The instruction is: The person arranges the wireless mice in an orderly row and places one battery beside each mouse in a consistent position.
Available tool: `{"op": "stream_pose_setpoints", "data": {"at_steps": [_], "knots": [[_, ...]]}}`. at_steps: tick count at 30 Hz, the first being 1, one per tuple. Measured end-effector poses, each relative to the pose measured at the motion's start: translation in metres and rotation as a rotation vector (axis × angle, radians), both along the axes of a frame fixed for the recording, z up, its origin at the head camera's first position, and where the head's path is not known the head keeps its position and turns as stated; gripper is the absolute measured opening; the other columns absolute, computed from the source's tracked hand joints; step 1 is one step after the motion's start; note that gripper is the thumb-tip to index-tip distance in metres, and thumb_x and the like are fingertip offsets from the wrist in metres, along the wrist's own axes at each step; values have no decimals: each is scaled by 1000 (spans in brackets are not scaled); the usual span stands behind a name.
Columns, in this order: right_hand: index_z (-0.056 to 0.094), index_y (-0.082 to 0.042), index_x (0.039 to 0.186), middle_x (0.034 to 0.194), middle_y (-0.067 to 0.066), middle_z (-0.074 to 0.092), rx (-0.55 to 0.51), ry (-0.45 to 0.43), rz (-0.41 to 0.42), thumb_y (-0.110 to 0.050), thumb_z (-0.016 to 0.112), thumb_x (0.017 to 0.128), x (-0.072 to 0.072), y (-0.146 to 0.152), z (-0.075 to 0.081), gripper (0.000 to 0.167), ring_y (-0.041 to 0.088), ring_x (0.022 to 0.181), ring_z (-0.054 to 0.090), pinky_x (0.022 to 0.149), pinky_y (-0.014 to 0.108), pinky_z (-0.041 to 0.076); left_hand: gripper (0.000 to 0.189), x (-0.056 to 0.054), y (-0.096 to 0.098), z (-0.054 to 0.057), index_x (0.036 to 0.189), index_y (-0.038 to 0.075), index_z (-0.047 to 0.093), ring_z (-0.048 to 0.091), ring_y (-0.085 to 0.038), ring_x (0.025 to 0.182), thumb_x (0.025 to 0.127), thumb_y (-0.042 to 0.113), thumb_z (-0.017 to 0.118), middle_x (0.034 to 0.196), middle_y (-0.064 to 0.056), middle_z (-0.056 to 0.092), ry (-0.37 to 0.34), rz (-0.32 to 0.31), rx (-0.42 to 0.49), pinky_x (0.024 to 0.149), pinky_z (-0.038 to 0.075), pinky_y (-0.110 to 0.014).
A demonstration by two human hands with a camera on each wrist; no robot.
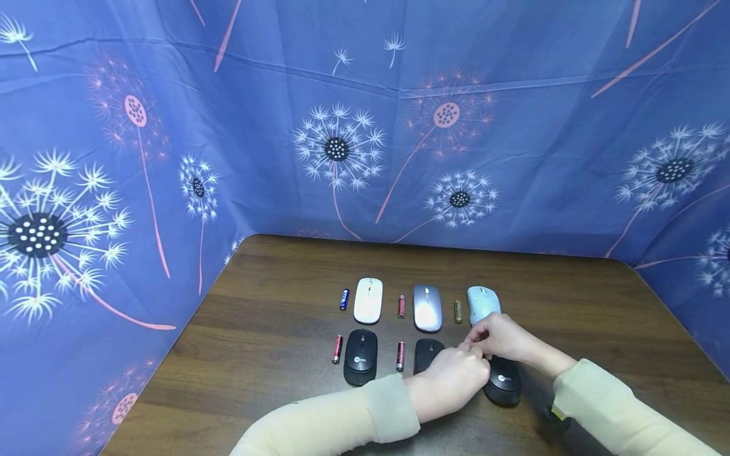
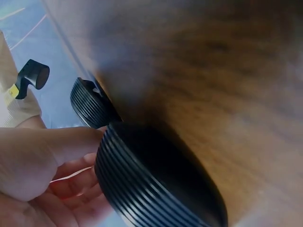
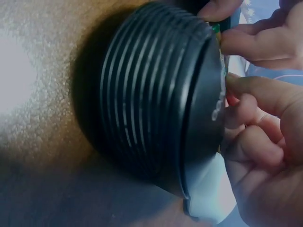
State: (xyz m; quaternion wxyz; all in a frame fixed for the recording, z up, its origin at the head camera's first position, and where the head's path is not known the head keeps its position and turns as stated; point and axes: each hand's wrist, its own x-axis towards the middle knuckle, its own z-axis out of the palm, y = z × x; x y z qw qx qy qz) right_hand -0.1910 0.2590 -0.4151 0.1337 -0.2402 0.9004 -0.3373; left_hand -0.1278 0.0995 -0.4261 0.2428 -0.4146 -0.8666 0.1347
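Both hands meet over the front-right black mouse [image 1: 504,382], fingertips close together at its far edge. My left hand [image 1: 453,380] comes in over the middle black mouse [image 1: 428,353], partly covering it. Between finger and thumb it pinches a small battery [image 3: 216,29], of which only a green and gold sliver shows. My right hand [image 1: 502,337] reaches in from the right, thumb and forefinger pinching at the same battery, other fingers curled. In the right wrist view the mouse's ribbed side fills the middle, beside the right hand [image 3: 265,142].
Behind stand a white mouse [image 1: 368,301], a grey mouse [image 1: 428,308] and a pale blue mouse [image 1: 482,303]. Another black mouse [image 1: 360,356] lies front left. Between them lie a blue battery [image 1: 345,299], a gold battery [image 1: 458,311] and several red batteries [image 1: 401,356] on the wooden table [image 1: 256,354].
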Motion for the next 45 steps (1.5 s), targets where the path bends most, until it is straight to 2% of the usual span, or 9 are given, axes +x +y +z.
{"op": "stream_pose_setpoints", "data": {"at_steps": [3,8,14,19,26,32,37,43,45], "knots": [[73,-9,75,64,-4,66,9,-2,0,0,70,71,-1,-1,-2,10,3,50,49,44,20,43,12,1,2,0,89,30,71,53,-2,73,87,23,62,85,12,62,-23,7,-10,45,45,-14],[74,-12,73,67,-7,67,77,41,-8,-4,73,69,-3,-1,-4,9,3,61,52,55,20,44,11,2,7,0,83,33,69,51,3,64,85,24,63,80,15,60,-36,21,-49,42,41,-13],[74,-12,72,67,-9,68,110,66,-10,-7,74,69,-6,-2,-6,6,4,65,53,60,20,43,12,2,9,1,83,35,69,51,3,62,86,25,62,80,15,60,-42,47,-73,42,41,-14],[74,-13,73,67,-9,67,106,73,-7,-7,74,69,-5,-4,-5,8,4,64,52,59,20,43,11,1,6,1,84,33,70,52,1,67,86,24,63,83,13,61,-59,44,-65,43,42,-15],[73,-15,72,67,-10,66,100,115,25,-11,76,69,-3,-4,-6,6,0,62,50,58,20,43,10,-3,1,2,88,32,71,55,-1,77,86,24,64,87,12,62,-164,29,-78,50,47,-15],[73,-16,72,68,-12,66,108,132,25,-14,76,72,-2,-2,-2,4,-1,63,49,57,20,43,12,-3,0,4,91,31,72,56,-2,82,86,22,65,90,11,63,-209,15,-79,57,49,-14],[74,-17,74,70,-13,68,126,168,24,-16,73,77,-1,1,12,3,-2,61,48,56,19,41,11,-2,-10,19,93,27,71,57,-4,79,86,20,65,91,8,63,-240,-36,-48,61,50,-16],[74,-14,81,62,-4,65,101,142,13,-12,70,81,3,4,41,5,2,42,46,39,21,41,12,-8,-31,46,95,21,66,58,-5,82,85,27,69,91,9,64,-327,-89,13,67,50,-15],[74,-13,82,61,-5,63,104,159,3,-12,70,81,4,5,53,5,3,41,49,39,21,41,17,-12,-39,54,96,20,65,58,-5,82,84,30,70,89,9,63,-348,-100,26,69,50,-15]]}}
